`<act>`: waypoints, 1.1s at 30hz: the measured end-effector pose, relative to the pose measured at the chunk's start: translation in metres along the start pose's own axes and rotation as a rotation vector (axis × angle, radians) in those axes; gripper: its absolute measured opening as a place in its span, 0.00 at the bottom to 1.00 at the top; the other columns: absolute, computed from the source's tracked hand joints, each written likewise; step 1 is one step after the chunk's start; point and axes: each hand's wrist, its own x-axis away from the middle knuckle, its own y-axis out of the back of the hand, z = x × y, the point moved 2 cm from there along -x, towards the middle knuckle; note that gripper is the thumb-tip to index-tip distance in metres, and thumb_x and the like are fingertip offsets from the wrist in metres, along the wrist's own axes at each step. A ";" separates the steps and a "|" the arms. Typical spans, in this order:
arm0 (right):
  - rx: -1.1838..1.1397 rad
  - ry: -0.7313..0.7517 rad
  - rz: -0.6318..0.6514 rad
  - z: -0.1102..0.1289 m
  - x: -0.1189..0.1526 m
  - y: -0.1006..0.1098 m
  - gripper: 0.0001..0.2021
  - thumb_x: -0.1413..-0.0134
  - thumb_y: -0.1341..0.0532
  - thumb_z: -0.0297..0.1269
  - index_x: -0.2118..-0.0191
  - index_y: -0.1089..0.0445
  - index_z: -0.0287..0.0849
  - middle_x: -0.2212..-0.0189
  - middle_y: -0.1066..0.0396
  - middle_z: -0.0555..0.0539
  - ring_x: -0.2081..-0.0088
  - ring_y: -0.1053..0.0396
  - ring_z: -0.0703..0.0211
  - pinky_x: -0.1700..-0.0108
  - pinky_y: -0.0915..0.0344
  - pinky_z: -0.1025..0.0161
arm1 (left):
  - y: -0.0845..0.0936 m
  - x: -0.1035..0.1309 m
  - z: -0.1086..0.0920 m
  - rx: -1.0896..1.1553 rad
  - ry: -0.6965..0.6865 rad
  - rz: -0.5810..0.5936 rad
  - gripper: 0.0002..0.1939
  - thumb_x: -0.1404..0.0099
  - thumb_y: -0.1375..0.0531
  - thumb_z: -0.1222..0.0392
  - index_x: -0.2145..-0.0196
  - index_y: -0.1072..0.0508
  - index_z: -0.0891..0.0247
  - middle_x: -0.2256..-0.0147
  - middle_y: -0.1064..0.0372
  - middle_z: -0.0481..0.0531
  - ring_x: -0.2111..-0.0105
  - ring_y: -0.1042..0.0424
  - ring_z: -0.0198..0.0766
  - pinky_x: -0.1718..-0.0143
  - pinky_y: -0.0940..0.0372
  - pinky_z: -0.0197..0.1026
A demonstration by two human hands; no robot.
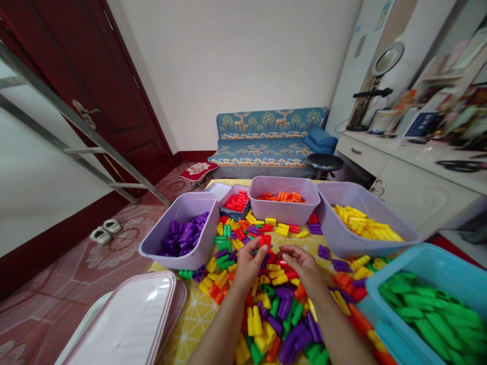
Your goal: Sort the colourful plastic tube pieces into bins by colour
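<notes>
Two hands (248, 261) (303, 264), left holding red piece (265, 240)

Head cam looks fwd/down (wide view), table (190, 320) close, sofa (262, 150) far

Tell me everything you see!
Loose tubes: many, five colours, centre
Tubs: five, four lilac, one blue, left, back, right
Sorted tubes: many, five colours, tubs
Tablecloth: one, yellow, underneath
Lids: at least two, pinkish, near left
Sofa: one, blue, back
Stools: two, red, black, back
Slippers: two, white, left
Ladder: one, grey, left
Door: one, dark red, left
Desk: one, white, right, cluttered
Left hand: one, bare, holding red tube
Right hand: one, bare, near left hand
</notes>
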 end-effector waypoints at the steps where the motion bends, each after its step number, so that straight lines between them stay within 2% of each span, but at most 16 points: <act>1: -0.001 0.002 0.001 0.000 0.000 0.000 0.14 0.56 0.34 0.45 0.63 0.27 0.44 0.65 0.24 0.46 0.60 0.26 0.54 0.58 0.29 0.61 | 0.000 -0.002 -0.002 0.024 0.010 -0.022 0.14 0.41 0.38 0.53 0.62 0.24 0.66 0.64 0.24 0.54 0.64 0.26 0.41 0.60 0.33 0.40; 5: 0.017 -0.003 0.017 0.001 0.001 0.000 0.15 0.55 0.35 0.46 0.63 0.28 0.43 0.66 0.23 0.46 0.61 0.26 0.55 0.58 0.30 0.61 | 0.009 -0.023 -0.007 0.141 0.120 -0.174 0.16 0.45 0.36 0.51 0.64 0.25 0.68 0.70 0.25 0.52 0.75 0.27 0.36 0.72 0.33 0.36; 7: 0.034 -0.006 0.022 0.001 0.000 0.000 0.16 0.55 0.35 0.47 0.62 0.28 0.43 0.66 0.23 0.46 0.61 0.26 0.55 0.58 0.30 0.60 | 0.016 -0.041 -0.010 0.227 0.199 -0.244 0.15 0.47 0.35 0.53 0.66 0.26 0.68 0.72 0.25 0.53 0.76 0.27 0.36 0.72 0.33 0.36; 10: 0.036 0.004 0.010 0.002 0.001 0.000 0.17 0.56 0.35 0.48 0.62 0.28 0.43 0.66 0.23 0.45 0.61 0.26 0.54 0.57 0.30 0.59 | 0.026 -0.071 -0.016 0.304 0.240 -0.318 0.14 0.46 0.36 0.59 0.63 0.28 0.70 0.68 0.25 0.57 0.69 0.24 0.39 0.63 0.30 0.41; 13: 0.015 0.000 0.007 0.004 0.002 0.000 0.16 0.57 0.34 0.47 0.63 0.27 0.43 0.67 0.23 0.46 0.61 0.26 0.54 0.57 0.30 0.59 | 0.032 -0.088 -0.021 0.208 0.137 -0.306 0.20 0.44 0.38 0.63 0.53 0.30 0.67 0.54 0.29 0.60 0.53 0.28 0.44 0.52 0.34 0.45; 15: 0.007 -0.007 0.011 0.005 0.003 0.000 0.15 0.56 0.34 0.46 0.63 0.27 0.43 0.67 0.23 0.46 0.61 0.26 0.54 0.58 0.30 0.59 | 0.034 -0.084 -0.019 0.065 0.039 -0.254 0.25 0.44 0.38 0.63 0.47 0.33 0.64 0.45 0.35 0.58 0.45 0.35 0.46 0.46 0.39 0.46; 17: 0.006 -0.010 0.010 0.006 0.003 0.000 0.14 0.56 0.34 0.45 0.63 0.27 0.43 0.67 0.23 0.46 0.61 0.26 0.54 0.58 0.30 0.59 | 0.035 -0.069 -0.013 -0.131 -0.039 -0.172 0.25 0.43 0.39 0.61 0.47 0.33 0.62 0.44 0.37 0.57 0.43 0.38 0.46 0.44 0.42 0.48; 18: 0.004 -0.009 0.009 0.007 0.003 -0.001 0.14 0.56 0.34 0.45 0.64 0.27 0.43 0.67 0.24 0.46 0.61 0.26 0.54 0.57 0.30 0.59 | 0.036 -0.058 -0.010 -0.251 -0.059 -0.119 0.24 0.43 0.39 0.59 0.48 0.31 0.62 0.45 0.35 0.57 0.44 0.38 0.47 0.43 0.44 0.49; 20: 0.005 -0.005 0.006 0.007 0.004 -0.001 0.14 0.56 0.34 0.45 0.64 0.27 0.43 0.66 0.24 0.46 0.61 0.26 0.54 0.57 0.31 0.59 | 0.038 -0.035 -0.004 -0.511 -0.080 0.013 0.20 0.42 0.40 0.57 0.51 0.28 0.62 0.49 0.31 0.58 0.45 0.36 0.48 0.42 0.45 0.52; 22: 0.023 0.002 -0.001 0.006 0.004 -0.001 0.14 0.55 0.35 0.45 0.63 0.28 0.43 0.66 0.24 0.46 0.61 0.27 0.55 0.57 0.31 0.60 | 0.040 -0.014 -0.001 -0.724 -0.051 0.115 0.25 0.45 0.37 0.53 0.50 0.28 0.61 0.47 0.34 0.60 0.45 0.38 0.51 0.43 0.45 0.53; 24: 0.069 0.021 -0.009 0.004 0.003 0.000 0.13 0.54 0.36 0.45 0.63 0.28 0.43 0.65 0.24 0.46 0.61 0.27 0.55 0.57 0.31 0.60 | 0.039 0.000 -0.003 -0.877 -0.023 0.167 0.30 0.47 0.36 0.49 0.48 0.30 0.61 0.45 0.37 0.62 0.44 0.39 0.54 0.44 0.44 0.53; 26: 0.132 0.045 -0.018 0.001 0.002 0.002 0.13 0.53 0.37 0.44 0.62 0.28 0.42 0.63 0.25 0.45 0.60 0.27 0.54 0.57 0.31 0.60 | 0.035 0.004 -0.006 -0.976 -0.014 0.186 0.31 0.46 0.37 0.47 0.46 0.32 0.61 0.45 0.37 0.62 0.44 0.40 0.53 0.44 0.44 0.51; 29: 0.236 0.079 -0.034 -0.004 0.001 0.002 0.15 0.52 0.38 0.43 0.59 0.29 0.42 0.61 0.25 0.44 0.59 0.28 0.52 0.57 0.31 0.58 | 0.024 0.001 -0.011 -1.067 0.014 0.157 0.33 0.45 0.38 0.50 0.43 0.36 0.61 0.46 0.37 0.62 0.45 0.38 0.52 0.46 0.42 0.48; 33: 0.361 0.125 -0.028 -0.008 0.001 0.000 0.14 0.52 0.38 0.40 0.58 0.28 0.42 0.59 0.26 0.43 0.57 0.29 0.51 0.54 0.32 0.56 | 0.008 -0.008 -0.014 -1.207 0.162 0.088 0.32 0.44 0.40 0.53 0.43 0.38 0.62 0.50 0.36 0.65 0.52 0.32 0.54 0.54 0.37 0.48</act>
